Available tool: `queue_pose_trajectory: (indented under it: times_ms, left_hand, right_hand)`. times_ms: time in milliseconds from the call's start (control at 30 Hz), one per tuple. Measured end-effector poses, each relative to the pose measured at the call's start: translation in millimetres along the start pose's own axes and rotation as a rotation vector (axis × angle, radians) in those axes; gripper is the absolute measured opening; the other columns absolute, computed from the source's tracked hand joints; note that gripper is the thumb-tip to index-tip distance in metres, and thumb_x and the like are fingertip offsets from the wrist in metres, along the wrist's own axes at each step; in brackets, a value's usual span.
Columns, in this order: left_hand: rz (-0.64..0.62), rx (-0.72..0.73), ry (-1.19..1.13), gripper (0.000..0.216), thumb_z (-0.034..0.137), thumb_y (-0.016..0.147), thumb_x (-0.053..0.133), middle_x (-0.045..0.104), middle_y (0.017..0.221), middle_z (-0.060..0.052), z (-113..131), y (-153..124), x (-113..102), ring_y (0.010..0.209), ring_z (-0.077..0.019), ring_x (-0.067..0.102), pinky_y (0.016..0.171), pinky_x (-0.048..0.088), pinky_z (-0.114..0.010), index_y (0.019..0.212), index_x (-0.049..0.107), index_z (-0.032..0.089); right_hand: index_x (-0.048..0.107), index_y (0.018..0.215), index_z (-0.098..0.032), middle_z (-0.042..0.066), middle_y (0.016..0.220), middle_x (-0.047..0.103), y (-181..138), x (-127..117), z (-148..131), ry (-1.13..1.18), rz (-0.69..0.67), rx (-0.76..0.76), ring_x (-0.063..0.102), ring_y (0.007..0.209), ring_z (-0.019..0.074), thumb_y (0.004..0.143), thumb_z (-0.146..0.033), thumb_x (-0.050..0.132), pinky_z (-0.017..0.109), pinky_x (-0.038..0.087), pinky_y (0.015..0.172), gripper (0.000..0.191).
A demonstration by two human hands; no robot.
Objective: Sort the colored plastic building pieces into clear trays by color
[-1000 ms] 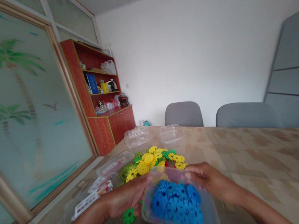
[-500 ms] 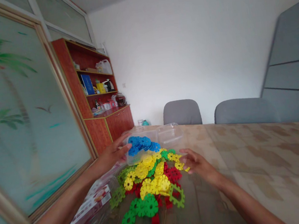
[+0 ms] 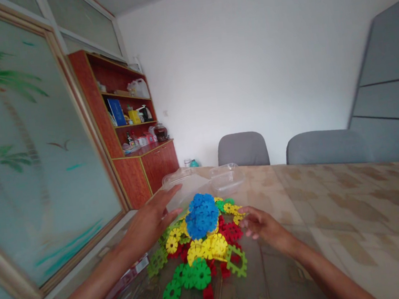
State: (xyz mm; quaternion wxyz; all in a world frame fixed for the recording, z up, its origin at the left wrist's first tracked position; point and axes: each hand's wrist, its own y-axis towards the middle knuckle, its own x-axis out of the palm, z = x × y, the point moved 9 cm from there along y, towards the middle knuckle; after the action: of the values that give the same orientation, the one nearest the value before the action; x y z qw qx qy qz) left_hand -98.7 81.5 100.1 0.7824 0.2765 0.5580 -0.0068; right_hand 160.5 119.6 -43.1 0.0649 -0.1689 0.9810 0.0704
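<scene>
My left hand is at the near left side of a clear plastic box, its thumb and fingers around the box's edge. The box is tilted, and its outline is faint. Just in front of it, a heap of blue notched discs lies on top of the pile. Yellow discs, green discs, red pieces and olive-green square frames make up the rest. My right hand is open at the right edge of the pile, fingers loosely curled beside some yellow discs.
Another clear plastic container stands at the table's far edge. A printed package in clear wrapping lies under my left forearm. Two grey chairs are behind the patterned table, with a wooden cabinet at the far left.
The blue discs have gone from inside the clear box onto the yellow part of the pile. My left hand has shifted slightly and the box has tipped. My right hand has barely moved.
</scene>
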Motion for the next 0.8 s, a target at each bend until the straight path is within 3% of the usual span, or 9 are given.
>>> queue_pose_trajectory:
  times_ms: [233,367,467,600,700,800]
  left_hand:
    - [0.029,0.084,0.053,0.057,0.052,0.092,0.046,0.051,0.137,-0.006,6,-17,-8,0.109,-0.0270,0.058,0.097,0.043,-0.037,0.145,0.035,0.032]
    - [0.075,0.024,0.025,0.057,0.052,0.092,0.045,0.056,0.129,-0.007,5,-20,-17,0.085,-0.0229,0.064,0.082,0.050,-0.034,0.145,0.035,0.032]
    - [0.097,-0.046,-0.140,0.059,0.051,0.091,0.048,0.065,0.100,-0.004,8,-23,-15,0.071,-0.0197,0.063,0.067,0.051,-0.028,0.144,0.036,0.029]
    - [-0.002,-0.181,-0.530,0.066,0.057,0.089,0.048,0.063,0.077,-0.002,15,-24,17,0.064,-0.0192,0.059,0.057,0.050,-0.027,0.143,0.037,0.020]
    - [-0.107,-0.286,-0.848,0.078,0.063,0.085,0.049,0.066,0.091,-0.007,26,-20,48,0.067,-0.0204,0.062,0.060,0.055,-0.032,0.145,0.031,0.018]
    - [-0.177,-0.336,-1.019,0.083,0.065,0.083,0.049,0.062,0.115,-0.014,39,-19,65,0.074,-0.0222,0.066,0.065,0.058,-0.037,0.148,0.024,0.020]
  right_hand:
    - [0.055,0.107,-0.024,-0.003,0.075,0.060,2,2,6,-0.045,0.010,-0.025,0.057,0.060,0.0140,0.077,-0.058,0.062,0.027,0.043,0.055,0.045]
    - [0.055,0.111,-0.023,0.000,0.078,0.061,2,3,-5,-0.110,0.021,-0.063,0.058,0.062,0.0165,0.081,-0.055,0.058,0.029,0.045,0.055,0.044]
    - [0.046,0.129,-0.024,0.009,0.111,0.060,-4,-1,-30,-0.187,0.082,-0.136,0.059,0.082,0.0211,0.083,-0.049,0.057,0.033,0.050,0.065,0.053]
    - [0.023,0.147,-0.030,0.009,0.150,0.029,-22,3,-77,-0.555,0.139,-0.424,0.044,0.123,0.0275,0.084,-0.029,0.059,0.042,0.045,0.094,0.073]
    - [0.045,0.136,-0.030,0.007,0.153,0.025,-30,11,-88,-0.787,0.096,-0.555,0.033,0.134,0.0289,0.083,-0.022,0.060,0.046,0.034,0.107,0.055]
    - [0.063,0.105,-0.025,0.010,0.139,0.045,-27,-5,-88,-0.853,0.150,-0.525,0.045,0.125,0.0282,0.089,-0.025,0.053,0.045,0.039,0.103,0.019]
